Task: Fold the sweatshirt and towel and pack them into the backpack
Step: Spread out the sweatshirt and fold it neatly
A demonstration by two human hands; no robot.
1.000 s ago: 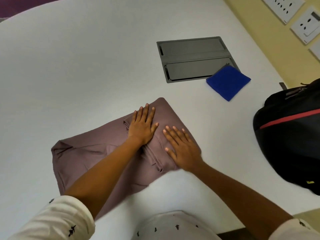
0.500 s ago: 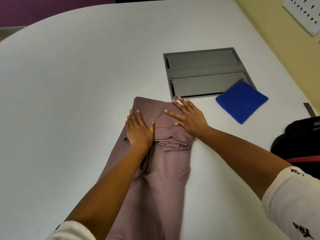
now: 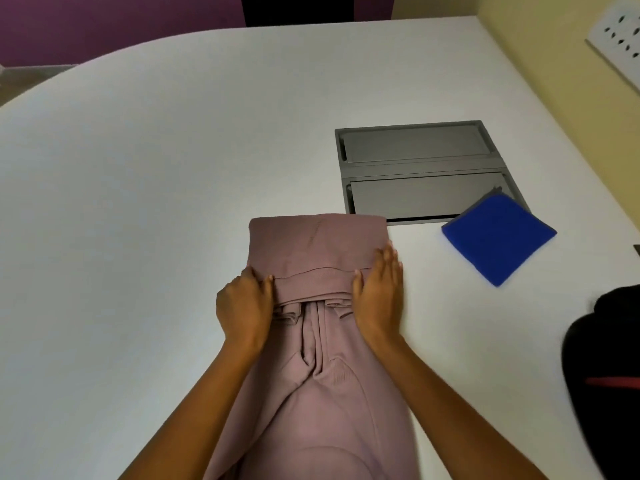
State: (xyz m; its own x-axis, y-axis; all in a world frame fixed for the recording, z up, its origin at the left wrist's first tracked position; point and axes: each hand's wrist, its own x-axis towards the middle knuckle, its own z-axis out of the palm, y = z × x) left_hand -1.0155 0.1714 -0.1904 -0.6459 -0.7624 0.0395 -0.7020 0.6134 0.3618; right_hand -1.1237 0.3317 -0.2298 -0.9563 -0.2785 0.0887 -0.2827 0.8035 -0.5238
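The mauve sweatshirt (image 3: 315, 244) lies as a long strip on the white table (image 3: 156, 168), running from the near edge away from me, its far end folded back over itself. My left hand (image 3: 244, 306) grips the left edge of that folded flap, fingers tucked under it and thumb on top. At the flap's right edge, my right hand (image 3: 379, 292) rests with straight fingers along the cloth and its thumb on top. A folded blue towel (image 3: 498, 233) sits to the right. The black backpack (image 3: 609, 358) with a red stripe is at the right border, partly cut off.
A grey recessed cable panel (image 3: 422, 168) is set into the table just beyond the sweatshirt, its near right corner under the towel. A yellow wall with a white socket plate (image 3: 620, 39) is at the far right. The table's curved edge runs along the upper left.
The sweatshirt now points straight away from me instead of lying slanted. Both hands have moved from pressing flat on top of the fold to its left and right edges.
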